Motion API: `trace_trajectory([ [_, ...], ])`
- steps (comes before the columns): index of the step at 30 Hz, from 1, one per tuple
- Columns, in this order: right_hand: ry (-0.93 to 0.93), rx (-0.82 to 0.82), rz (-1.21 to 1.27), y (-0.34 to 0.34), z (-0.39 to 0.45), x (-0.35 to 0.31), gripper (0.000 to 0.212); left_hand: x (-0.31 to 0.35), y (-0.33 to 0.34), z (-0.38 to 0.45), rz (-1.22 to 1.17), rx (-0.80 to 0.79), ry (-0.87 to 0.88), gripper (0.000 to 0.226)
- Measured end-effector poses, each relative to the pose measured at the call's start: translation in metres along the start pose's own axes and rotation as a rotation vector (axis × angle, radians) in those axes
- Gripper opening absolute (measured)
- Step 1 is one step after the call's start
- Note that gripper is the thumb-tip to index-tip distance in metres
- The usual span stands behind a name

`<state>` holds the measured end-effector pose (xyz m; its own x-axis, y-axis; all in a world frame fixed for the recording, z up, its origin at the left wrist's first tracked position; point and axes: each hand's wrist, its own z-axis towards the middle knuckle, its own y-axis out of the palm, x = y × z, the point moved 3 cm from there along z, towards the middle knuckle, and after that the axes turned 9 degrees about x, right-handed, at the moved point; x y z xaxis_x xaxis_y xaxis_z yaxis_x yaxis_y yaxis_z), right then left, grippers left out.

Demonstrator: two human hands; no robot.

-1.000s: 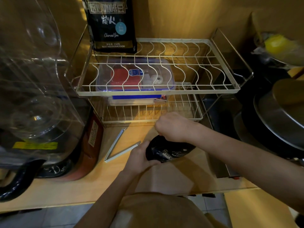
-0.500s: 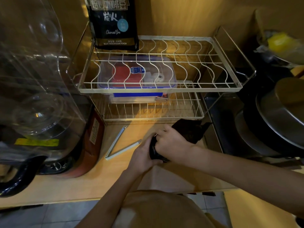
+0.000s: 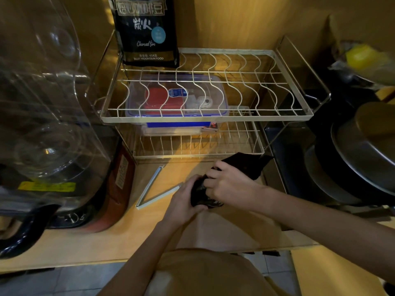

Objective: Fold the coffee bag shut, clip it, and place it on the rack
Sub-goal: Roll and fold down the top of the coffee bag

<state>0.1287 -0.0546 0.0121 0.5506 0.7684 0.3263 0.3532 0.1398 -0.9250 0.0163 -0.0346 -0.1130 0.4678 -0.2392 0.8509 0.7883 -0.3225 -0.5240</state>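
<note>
A black coffee bag (image 3: pixel 245 165) is gripped on the counter (image 3: pixel 106 238) by both hands: its lower body is clasped by the left hand (image 3: pixel 183 204), its middle pinched by the right hand (image 3: pixel 230 184), with the top protruding beyond toward the rack (image 3: pixel 205 118). A white clip (image 3: pixel 154 189) is lying open just left.

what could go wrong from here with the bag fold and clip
1. Both hands, left and right, are on the small black coffee bag. Reaching for the open white clip on the counter frees one hand, so the fold may spring open.
2. The top rack has wide wavy wires, and a large coffee bag already fills its left back corner; a small bag could tip or sag between wires.
</note>
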Motion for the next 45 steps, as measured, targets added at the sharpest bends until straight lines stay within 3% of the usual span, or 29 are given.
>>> trace_trajectory([
  [8, 0.178, -0.054, -0.013, -0.015, 0.009, 0.020, 0.016, -0.001, 0.002, -0.001, 0.040, 0.025, 0.008, 0.085],
  [11, 0.270, -0.150, 0.125, -0.020, 0.007, 0.030, 0.005, 0.004, -0.003, 0.000, -0.081, -0.024, -0.013, 0.077],
  [15, 0.265, -0.174, 0.189, -0.018, 0.005, 0.041, 0.008, 0.000, -0.010, 0.002, -0.249, -0.088, -0.178, 0.057],
  [17, 0.257, -0.180, 0.228, -0.017, 0.003, 0.046, 0.010, -0.003, -0.013, 0.005, -0.187, -0.062, -0.204, 0.046],
  [25, 0.178, -0.087, 0.203, -0.025, 0.001, 0.039, 0.008, -0.006, -0.020, 0.004, 0.290, 0.178, 0.041, 0.016],
  [31, 0.216, -0.070, 0.205, -0.030, 0.000, 0.029, 0.013, -0.009, -0.025, 0.005, 0.253, 0.295, -0.002, 0.014],
  [35, 0.246, -0.056, 0.270, -0.030, 0.002, 0.039, 0.022, -0.007, -0.023, 0.007, 0.261, 0.242, -0.041, 0.016],
  [37, 0.259, -0.056, 0.332, -0.027, 0.002, 0.043, 0.011, -0.002, -0.024, 0.006, 0.192, 0.261, -0.069, 0.017],
  [40, 0.281, -0.082, 0.371, -0.026, 0.000, 0.046, 0.011, 0.013, -0.033, 0.005, -0.078, 0.300, -0.073, 0.015],
  [42, 0.269, -0.087, 0.353, -0.026, 0.002, 0.045, 0.012, 0.026, -0.034, 0.006, -0.229, 0.221, -0.052, 0.013],
  [45, 0.242, -0.093, 0.327, -0.029, 0.007, 0.043, 0.015, 0.039, -0.027, 0.008, -0.283, 0.091, -0.022, 0.033],
])
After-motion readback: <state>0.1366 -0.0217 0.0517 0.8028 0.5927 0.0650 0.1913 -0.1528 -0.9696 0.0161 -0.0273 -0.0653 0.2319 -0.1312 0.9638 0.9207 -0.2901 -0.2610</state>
